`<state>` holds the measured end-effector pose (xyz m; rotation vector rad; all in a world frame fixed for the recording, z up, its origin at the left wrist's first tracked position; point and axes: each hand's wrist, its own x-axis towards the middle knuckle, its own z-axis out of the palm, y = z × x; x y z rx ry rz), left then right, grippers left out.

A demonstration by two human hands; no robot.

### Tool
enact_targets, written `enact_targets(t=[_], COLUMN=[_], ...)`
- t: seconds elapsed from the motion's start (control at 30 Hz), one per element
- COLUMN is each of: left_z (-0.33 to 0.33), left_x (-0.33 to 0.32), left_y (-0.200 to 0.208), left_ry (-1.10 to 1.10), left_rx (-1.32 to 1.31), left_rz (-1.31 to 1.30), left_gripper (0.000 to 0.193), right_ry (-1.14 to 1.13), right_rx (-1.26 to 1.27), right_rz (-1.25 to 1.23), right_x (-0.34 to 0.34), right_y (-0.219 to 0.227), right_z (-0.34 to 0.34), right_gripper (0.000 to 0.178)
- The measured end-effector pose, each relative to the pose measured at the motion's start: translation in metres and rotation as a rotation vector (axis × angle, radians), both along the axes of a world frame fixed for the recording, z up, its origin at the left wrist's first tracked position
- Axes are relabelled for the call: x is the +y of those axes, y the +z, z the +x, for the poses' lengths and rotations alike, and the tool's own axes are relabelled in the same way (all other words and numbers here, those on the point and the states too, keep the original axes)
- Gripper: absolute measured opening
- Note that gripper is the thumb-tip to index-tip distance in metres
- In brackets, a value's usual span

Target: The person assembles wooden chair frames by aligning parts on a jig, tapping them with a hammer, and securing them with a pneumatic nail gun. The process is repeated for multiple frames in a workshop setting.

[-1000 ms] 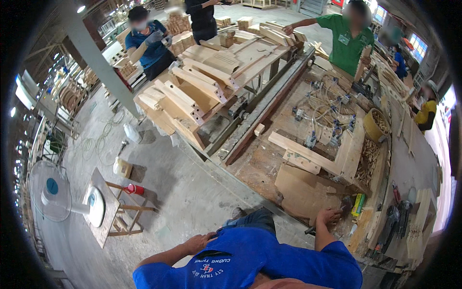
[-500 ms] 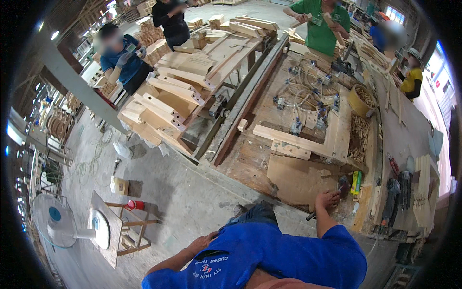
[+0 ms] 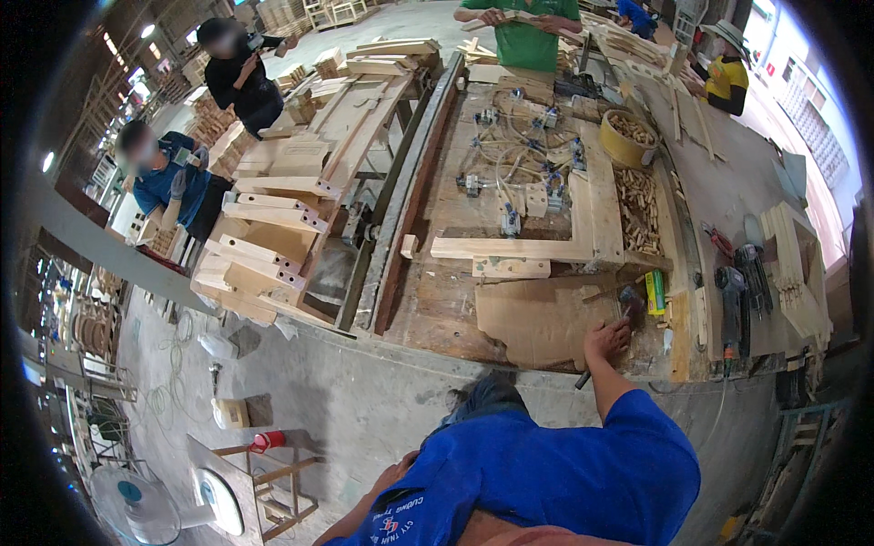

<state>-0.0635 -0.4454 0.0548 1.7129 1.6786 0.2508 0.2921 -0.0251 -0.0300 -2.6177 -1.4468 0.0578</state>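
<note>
My right hand (image 3: 607, 341) is closed around the handle of a hammer (image 3: 582, 381) at the near edge of the workbench. The hammer's head points away from me, beside a green and yellow box (image 3: 655, 292). Under and left of this hand lies a flat piece of brown cardboard (image 3: 533, 318). My left hand (image 3: 397, 470) rests against my waist, its fingers laid along my clothes and partly hidden by the blue shirt; nothing shows in it. Beyond the cardboard, a wooden L-shaped frame (image 3: 510, 247) lies on the bench with a short drilled block (image 3: 512, 267) against it.
Pneumatic clamps with hoses (image 3: 523, 159) fill the bench's middle. Wooden dowels (image 3: 641, 214) lie in a trough near a yellow tub (image 3: 612, 146). Power tools (image 3: 731, 300) lie at right. Drilled timber pieces (image 3: 273, 214) are stacked at left. A fan (image 3: 137, 500) stands lower left. Several co-workers stand around.
The view has turned, so the bench appears shifted left and upward. My right hand keeps its place on the hammer, and my left hand stays at my waist.
</note>
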Motion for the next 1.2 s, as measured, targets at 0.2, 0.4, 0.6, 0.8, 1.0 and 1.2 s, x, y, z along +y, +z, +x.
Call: enact_targets(t=[0.2, 0.4, 0.6, 0.8, 1.0, 1.2], left_z=[-0.007, -0.015, -0.022, -0.033, -0.04, -0.05], left_x=[0.005, 0.018, 0.033, 0.06, 0.091, 0.111], left_y=[-0.003, -0.002, 0.007, 0.013, 0.021, 0.018], left_ry=[0.017, 0.016, 0.009, -0.004, -0.026, -0.055], left_rx=[0.023, 0.037, 0.052, 0.065, 0.1, 0.13], left_rz=[-0.018, -0.033, -0.042, -0.042, -0.069, -0.075], left_gripper=[0.061, 0.061, 0.061, 0.06, 0.06, 0.06], right_ry=[0.007, 0.011, 0.003, -0.021, -0.021, 0.006], right_rx=[0.062, 0.053, 0.012, 0.064, 0.074, 0.164], right_rz=[0.003, -0.015, 0.035, 0.032, 0.072, 0.023], right_x=[-0.004, -0.004, 0.004, 0.001, 0.002, -0.001], right_y=[0.006, 0.007, -0.007, -0.011, -0.017, 0.003], right_z=[0.0, 0.0, 0.007, 0.014, 0.014, 0.017], right_gripper=[0.079, 0.079, 0.078, 0.082, 0.085, 0.085])
